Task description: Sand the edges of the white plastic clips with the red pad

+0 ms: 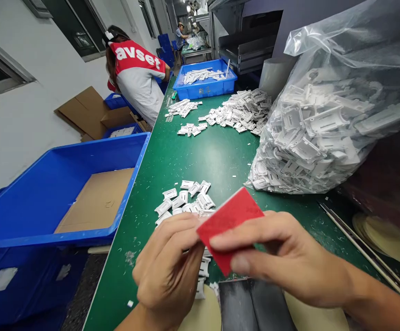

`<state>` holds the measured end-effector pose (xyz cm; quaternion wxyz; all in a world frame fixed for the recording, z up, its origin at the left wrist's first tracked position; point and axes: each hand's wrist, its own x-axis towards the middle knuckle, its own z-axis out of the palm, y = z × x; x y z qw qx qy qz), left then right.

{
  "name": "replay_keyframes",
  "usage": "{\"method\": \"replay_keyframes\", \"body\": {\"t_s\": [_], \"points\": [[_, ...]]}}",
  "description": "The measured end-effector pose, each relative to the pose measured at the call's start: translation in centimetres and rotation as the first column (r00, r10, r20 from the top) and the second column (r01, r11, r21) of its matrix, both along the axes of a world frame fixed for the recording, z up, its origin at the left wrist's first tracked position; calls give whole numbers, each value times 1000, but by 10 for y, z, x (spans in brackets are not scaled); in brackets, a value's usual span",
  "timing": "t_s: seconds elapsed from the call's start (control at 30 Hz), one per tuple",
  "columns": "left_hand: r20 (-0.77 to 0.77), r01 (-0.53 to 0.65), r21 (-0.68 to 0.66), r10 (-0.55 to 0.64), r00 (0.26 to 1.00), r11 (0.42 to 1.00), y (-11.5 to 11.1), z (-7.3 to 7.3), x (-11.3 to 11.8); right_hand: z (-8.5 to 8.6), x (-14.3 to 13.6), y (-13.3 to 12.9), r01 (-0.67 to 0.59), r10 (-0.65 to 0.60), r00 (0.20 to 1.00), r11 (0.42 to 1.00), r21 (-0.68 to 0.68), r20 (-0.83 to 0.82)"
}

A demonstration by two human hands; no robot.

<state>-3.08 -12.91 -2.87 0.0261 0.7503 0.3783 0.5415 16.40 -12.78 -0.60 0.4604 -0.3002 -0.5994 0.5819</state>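
Note:
My right hand (289, 257) grips a flat red rectangular pad (236, 214) between thumb and fingers, tilted up in front of me. Close against its left edge is my left hand (172, 262), fingers curled in a pinch. A bit of a white plastic part (205, 213) shows at the left fingertips, and the rest is hidden behind the fingers and the pad. Just beyond the hands, small white plastic parts (182, 198) lie loose on the green tabletop (200, 161). A black pad-like piece (251, 305) lies below my hands.
To the right stands a clear plastic bag (310, 128) full of white parts. Farther back are a heap of parts (241, 110) and a blue tray (205, 87). A large blue bin (65, 158) adjoins the table's left edge. A co-worker (134, 73) sits beyond it.

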Motion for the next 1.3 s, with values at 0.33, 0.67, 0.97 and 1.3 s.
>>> {"method": "replay_keyframes", "body": {"t_s": [0.33,0.67,0.97,1.3], "points": [[82,9,-112,0,997,994,-1,-3,0,-3,1,9,329,-329,943,944,7,50],[41,14,-50,-12,999,999,-2,-1,2,-2,0,6,355,-385,914,912,204,127],[38,13,-34,-12,999,999,-1,-6,-1,-6,3,9,316,-333,932,940,130,140],[301,120,-234,-46,953,965,8,-10,-4,-22,7,29,450,-436,885,891,-63,162]]}}
